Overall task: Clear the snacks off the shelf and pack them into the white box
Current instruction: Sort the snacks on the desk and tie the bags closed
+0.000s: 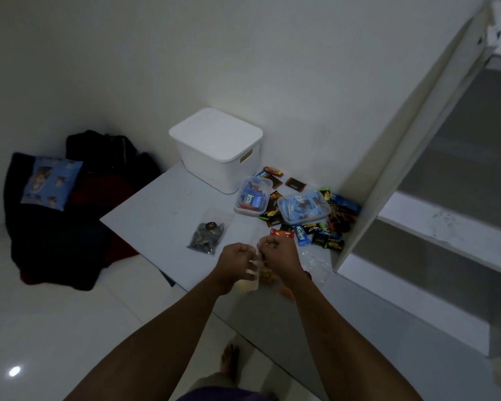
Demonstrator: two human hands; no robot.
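The white box [218,151] stands with its lid on at the back of the white shelf [154,215]. Loose wrapped snacks [315,233] lie scattered at the right, around two clear tubs [253,195] [302,209] filled with more snacks. A clear bag of dark pieces [207,234] lies on the shelf ahead of my hands. My left hand [236,260] and my right hand [278,254] both pinch the top of a clear bag of orange snacks [259,274] at the shelf's front edge; most of the bag is hidden under my hands.
A dark pile of clothes or bags with a blue printed pillow [51,183] lies on the floor to the left. A white stair side panel [411,140] and grey steps [451,198] rise on the right. My bare foot [229,360] stands on the white tiled floor.
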